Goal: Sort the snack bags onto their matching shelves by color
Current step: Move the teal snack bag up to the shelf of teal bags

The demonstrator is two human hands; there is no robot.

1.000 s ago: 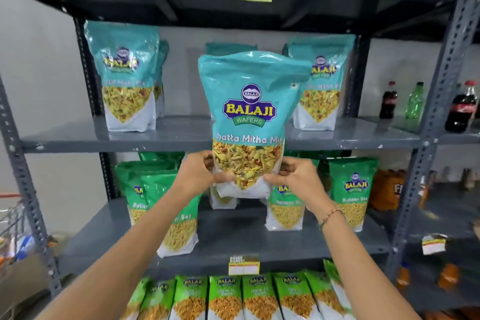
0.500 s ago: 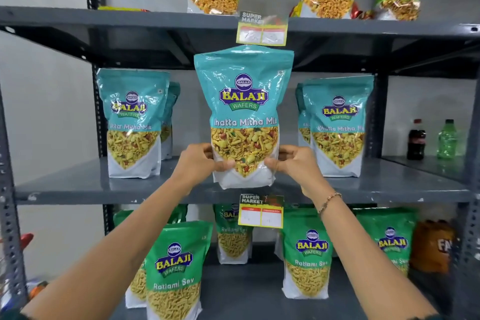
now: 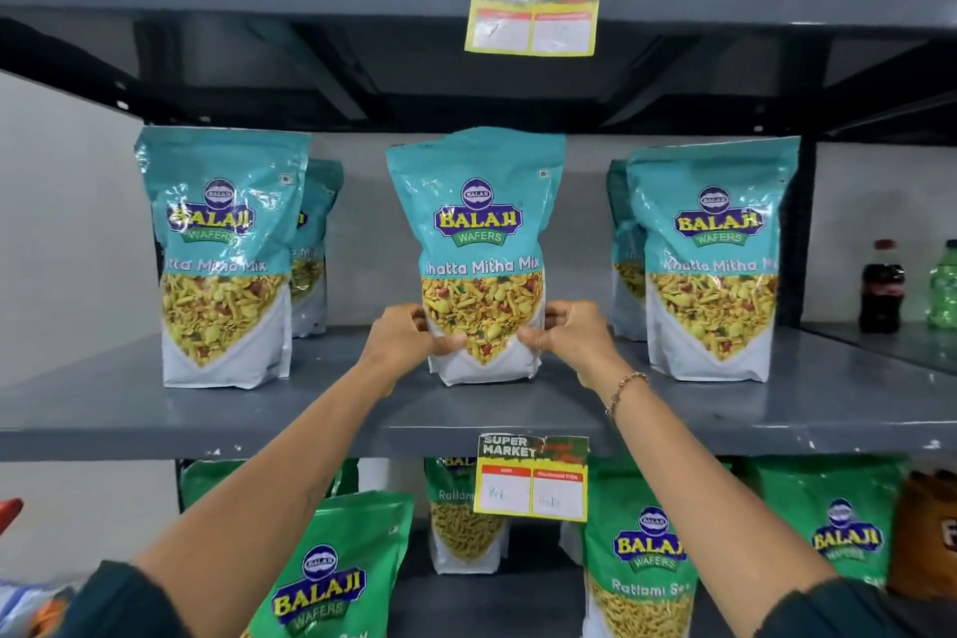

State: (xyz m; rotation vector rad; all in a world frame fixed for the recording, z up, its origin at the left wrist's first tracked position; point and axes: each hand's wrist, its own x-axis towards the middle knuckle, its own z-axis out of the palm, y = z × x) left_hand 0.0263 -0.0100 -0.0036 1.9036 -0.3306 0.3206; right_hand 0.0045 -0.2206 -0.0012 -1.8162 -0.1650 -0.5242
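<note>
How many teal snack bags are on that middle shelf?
5: front left, one behind it, the middle bag held by both hands, front right, one behind that. More may hide behind.

Held bag (image 3: 479,244) on shelf (image 3: 155,409) btwn two bags.

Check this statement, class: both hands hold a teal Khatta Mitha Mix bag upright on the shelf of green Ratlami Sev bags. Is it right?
Not quite. In the head view, the left hand and right hand hold the teal bag upright on the middle shelf, among other teal Khatta Mitha Mix bags. The green Ratlami Sev bags stand one shelf lower.
</note>
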